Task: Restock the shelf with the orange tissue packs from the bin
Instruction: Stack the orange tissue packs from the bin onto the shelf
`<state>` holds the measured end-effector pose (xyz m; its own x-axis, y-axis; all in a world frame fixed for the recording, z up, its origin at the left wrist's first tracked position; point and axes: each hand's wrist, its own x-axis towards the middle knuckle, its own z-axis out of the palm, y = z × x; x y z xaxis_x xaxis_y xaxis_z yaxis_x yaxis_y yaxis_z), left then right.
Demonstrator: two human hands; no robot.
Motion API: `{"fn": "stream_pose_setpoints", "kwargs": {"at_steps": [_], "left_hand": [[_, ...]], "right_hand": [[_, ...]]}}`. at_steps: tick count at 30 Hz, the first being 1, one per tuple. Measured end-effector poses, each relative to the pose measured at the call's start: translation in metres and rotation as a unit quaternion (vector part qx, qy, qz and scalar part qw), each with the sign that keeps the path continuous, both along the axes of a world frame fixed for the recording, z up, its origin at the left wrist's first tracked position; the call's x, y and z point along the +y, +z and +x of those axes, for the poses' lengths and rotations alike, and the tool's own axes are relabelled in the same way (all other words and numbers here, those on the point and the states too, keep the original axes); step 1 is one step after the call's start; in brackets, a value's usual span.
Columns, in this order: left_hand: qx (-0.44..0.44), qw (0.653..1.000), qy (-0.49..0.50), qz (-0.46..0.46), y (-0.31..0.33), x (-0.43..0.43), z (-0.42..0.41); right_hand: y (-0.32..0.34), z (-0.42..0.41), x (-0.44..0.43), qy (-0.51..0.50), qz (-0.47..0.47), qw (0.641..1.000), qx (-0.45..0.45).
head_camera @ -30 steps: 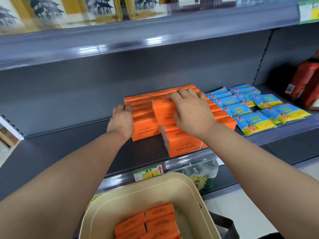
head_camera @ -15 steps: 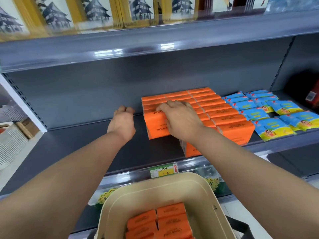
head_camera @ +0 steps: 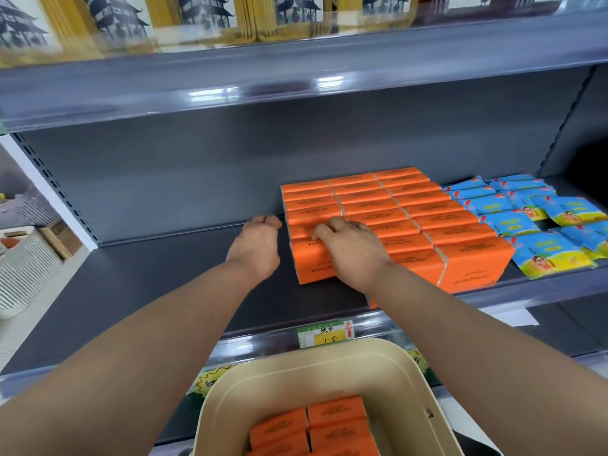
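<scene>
Shelf: a dark grey metal shelf (head_camera: 148, 284) is carrying the stock, with goods gathered on its right half
Shelved packs: rectangular orange tissue packs (head_camera: 411, 218) printed "COTTON TISSUE" are standing on edge in a tight block of three columns; the block is running from near the back panel toward the front edge, at the middle-right of the shelf
Left hand: the left hand (head_camera: 255, 245) is hovering just beside the left edge of the block, its fingers curled into a loose fist and grasping nothing; whether the knuckles are touching the packs cannot be told
Right hand: the right hand (head_camera: 352, 248) is lying palm-down across the tops of the front packs in the left column, its bent fingers (head_camera: 324, 230) bearing on the wrapping; the thumb is hidden, so whether the hand is grasping a pack or only pressing cannot be told
Bin: a beige plastic bin (head_camera: 329, 353) with rounded corners is sitting below the shelf front, nearest the camera
Binned packs: more orange packs of the same kind (head_camera: 335, 413) are lying flat in the bottom of the bin, side by side
Neighbouring goods: flat blue-and-yellow sachets (head_camera: 526, 222) are lying in overlapping rows just to the right of the orange block
Price tag: a green-and-yellow paper label (head_camera: 325, 335) with a red arrow is sitting in the shelf's front rail, just above the bin's rim
Upper shelf: yellow-and-white cartons (head_camera: 214, 18) bearing a pagoda drawing are standing on the shelf above
Left margin: a white slatted plastic basket (head_camera: 23, 271) is showing beyond the shelf's upright
</scene>
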<state>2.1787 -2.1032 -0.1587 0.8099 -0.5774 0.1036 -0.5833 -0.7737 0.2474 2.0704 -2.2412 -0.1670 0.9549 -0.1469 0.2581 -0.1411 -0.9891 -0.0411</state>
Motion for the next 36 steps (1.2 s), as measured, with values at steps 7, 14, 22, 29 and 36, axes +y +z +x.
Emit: {"fn": "stream_pose_setpoints", "kwargs": {"at_steps": [7, 14, 22, 29, 36], "left_hand": [[0.012, 1.000, -0.015, -0.005, -0.002, -0.006, 0.003], [0.060, 0.997, -0.036, -0.040, -0.010, -0.010, 0.006], [0.027, 0.999, -0.020, -0.036, -0.006, -0.009, 0.005], [-0.027, 0.998, -0.030, -0.053, 0.013, 0.001, -0.003], [-0.040, 0.992, -0.061, -0.104, 0.013, 0.036, -0.056]], "right_hand": [[-0.005, 0.013, 0.001, -0.031, -0.046, 0.998, -0.001], [-0.007, 0.025, 0.001, -0.051, -0.065, 0.997, -0.008], [-0.009, 0.029, 0.007, -0.054, -0.071, 0.996, 0.015], [0.008, 0.003, 0.013, -0.038, -0.073, 0.996, -0.024], [-0.026, -0.053, 0.035, -0.023, -0.079, 0.993, -0.083]]}}
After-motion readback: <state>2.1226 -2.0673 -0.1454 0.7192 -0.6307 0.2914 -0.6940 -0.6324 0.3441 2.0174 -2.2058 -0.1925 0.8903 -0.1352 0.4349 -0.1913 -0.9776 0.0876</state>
